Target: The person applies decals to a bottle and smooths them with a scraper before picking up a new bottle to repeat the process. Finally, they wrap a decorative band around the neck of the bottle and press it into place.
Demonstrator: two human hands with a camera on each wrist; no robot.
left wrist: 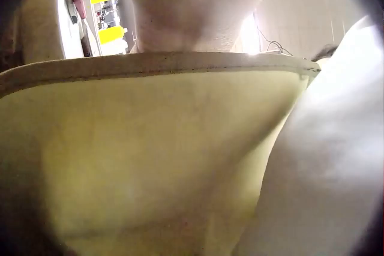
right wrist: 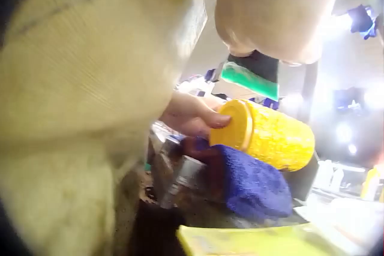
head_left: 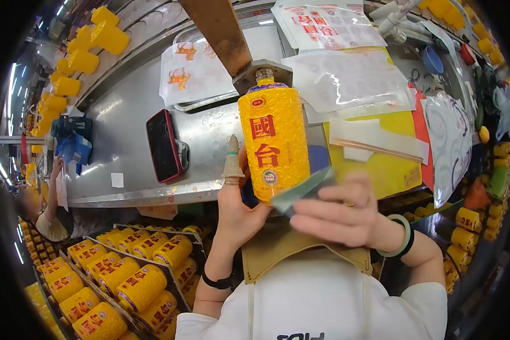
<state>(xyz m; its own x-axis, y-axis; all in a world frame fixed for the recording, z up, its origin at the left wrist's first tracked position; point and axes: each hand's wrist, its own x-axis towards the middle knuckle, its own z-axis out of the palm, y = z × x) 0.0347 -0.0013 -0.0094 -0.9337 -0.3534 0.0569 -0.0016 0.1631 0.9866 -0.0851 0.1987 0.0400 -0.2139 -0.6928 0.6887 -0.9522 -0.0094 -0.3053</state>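
A yellow textured bottle with large red characters lies with its clear neck against a metal bracket. My left hand holds its base end from the left, thumb on the bottom, a beige cover on one finger. Blurred, my right hand pinches a flat dark pad with a green edge between thumb and fingers, close beside the bottle's lower end. In the right wrist view a blue cloth sits beneath the bottle. The left wrist view shows mostly apron; the left fingers are hidden there.
A wooden beam rises behind the bracket. On the metal table lie a phone, printed sheets and a yellow sheet with white strips. Crates of yellow bottles stand at lower left; another person is farther left.
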